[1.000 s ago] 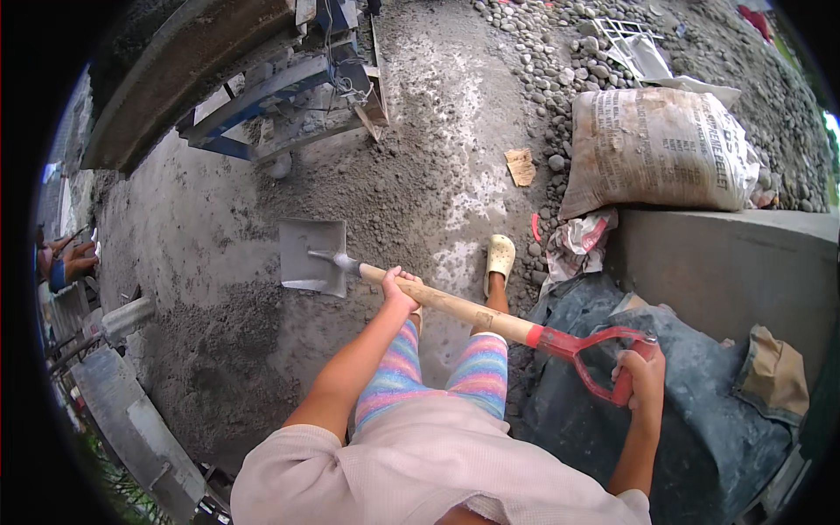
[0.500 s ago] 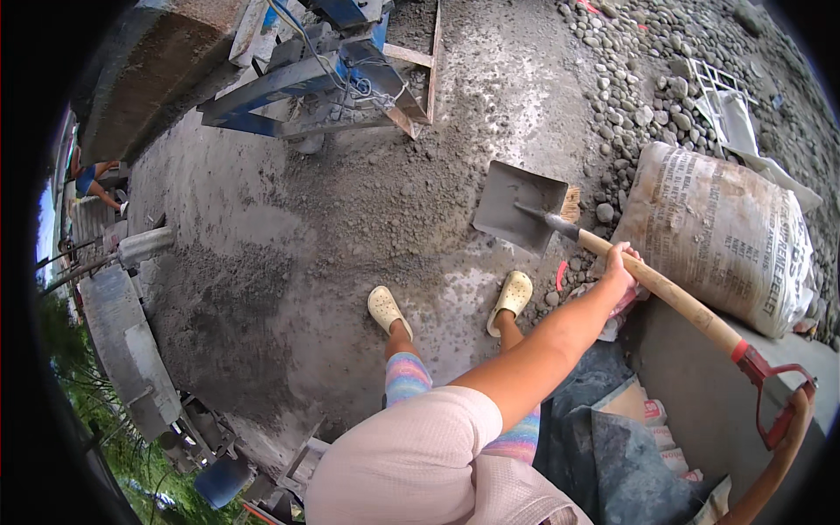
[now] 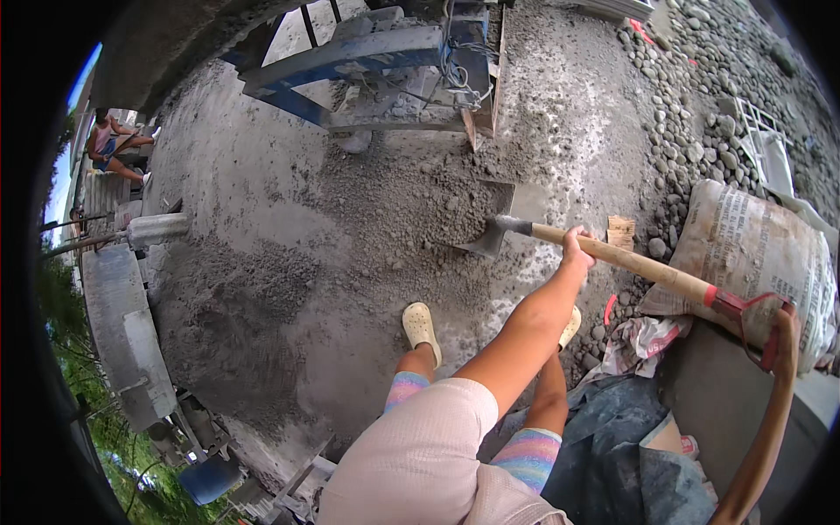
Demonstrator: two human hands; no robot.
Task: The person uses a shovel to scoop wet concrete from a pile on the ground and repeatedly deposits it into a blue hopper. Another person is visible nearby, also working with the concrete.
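Observation:
A long-handled shovel [image 3: 647, 268] reaches across from the right. My left hand [image 3: 577, 248] wraps around its wooden shaft a short way behind the metal blade. At the other end, my right hand [image 3: 784, 331] grips the red D-shaped handle. The blade [image 3: 497, 234] lies low at the right edge of a spread of grey gravelly mix [image 3: 402, 206], its front partly hidden by the mix. Just right of the blade, on the ground, is a small piece of wood [image 3: 620, 233].
A blue metal frame [image 3: 350, 57] with wires stands ahead. To the right lie a full woven sack [image 3: 752, 254] and loose stones [image 3: 691, 131]. Dark sheeting [image 3: 612, 437] is beside my legs. A concrete block [image 3: 127, 324] is at left; another person [image 3: 118, 144] sits far left.
The shovel has swung left, and its blade has gone from bare ground beside the sack into the gravelly mix. Both hands moved with it, still gripping. My right foot has shifted.

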